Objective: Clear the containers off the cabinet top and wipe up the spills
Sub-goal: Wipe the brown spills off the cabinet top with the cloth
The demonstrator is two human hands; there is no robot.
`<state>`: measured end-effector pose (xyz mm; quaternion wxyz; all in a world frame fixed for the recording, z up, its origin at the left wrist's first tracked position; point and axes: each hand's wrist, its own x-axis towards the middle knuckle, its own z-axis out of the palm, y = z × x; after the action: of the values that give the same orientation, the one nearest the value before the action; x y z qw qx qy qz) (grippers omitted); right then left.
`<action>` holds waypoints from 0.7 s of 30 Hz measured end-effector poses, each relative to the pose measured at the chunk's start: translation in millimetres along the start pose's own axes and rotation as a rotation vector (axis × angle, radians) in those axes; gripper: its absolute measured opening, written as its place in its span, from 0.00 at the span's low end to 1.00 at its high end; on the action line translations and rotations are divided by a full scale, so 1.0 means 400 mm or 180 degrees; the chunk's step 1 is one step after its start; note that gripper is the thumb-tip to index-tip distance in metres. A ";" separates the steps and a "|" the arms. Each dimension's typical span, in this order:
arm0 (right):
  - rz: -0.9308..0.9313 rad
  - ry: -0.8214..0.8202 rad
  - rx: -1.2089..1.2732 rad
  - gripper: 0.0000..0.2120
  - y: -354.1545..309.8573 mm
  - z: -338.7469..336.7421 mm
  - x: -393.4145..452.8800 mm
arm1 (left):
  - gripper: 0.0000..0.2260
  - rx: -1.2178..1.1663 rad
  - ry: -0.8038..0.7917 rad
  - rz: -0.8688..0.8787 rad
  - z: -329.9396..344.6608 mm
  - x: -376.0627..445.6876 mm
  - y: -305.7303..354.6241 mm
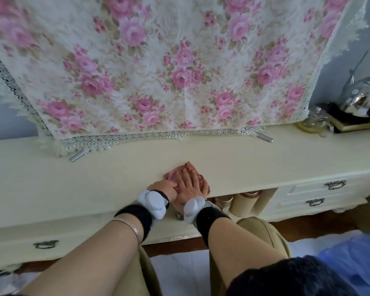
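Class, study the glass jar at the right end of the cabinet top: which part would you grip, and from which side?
Probably grip the glass jar around its body from the front: its handle sticks out to the right, and the tray with the kettle crowds that side.

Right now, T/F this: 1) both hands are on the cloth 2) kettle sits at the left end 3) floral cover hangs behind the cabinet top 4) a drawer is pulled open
1) Both hands, left hand and right hand, press the pink cloth: true.
2) False: the kettle is at the right end.
3) The floral cover hangs behind the cabinet top: true.
4) False: the drawers look closed.
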<state>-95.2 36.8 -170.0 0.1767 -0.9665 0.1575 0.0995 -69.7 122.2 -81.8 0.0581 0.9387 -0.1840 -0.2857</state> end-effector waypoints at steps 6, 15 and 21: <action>-0.0270 -0.0198 -0.0009 0.27 -0.130 0.028 0.005 | 0.18 -0.0135 0.0050 -0.0268 -0.025 -0.010 -0.134; -0.0855 -0.0157 -0.0198 0.28 -0.356 0.125 -0.002 | 0.18 -0.0513 0.0262 -0.0757 -0.034 -0.070 -0.373; -0.0905 0.0225 -0.0148 0.34 -0.445 0.148 -0.036 | 0.19 -0.0383 0.0268 -0.0925 -0.034 -0.101 -0.447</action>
<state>-56.3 220.8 -165.3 0.1609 -0.9858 0.0229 0.0431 -37.4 303.0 -87.8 0.0799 0.9614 -0.0263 -0.2620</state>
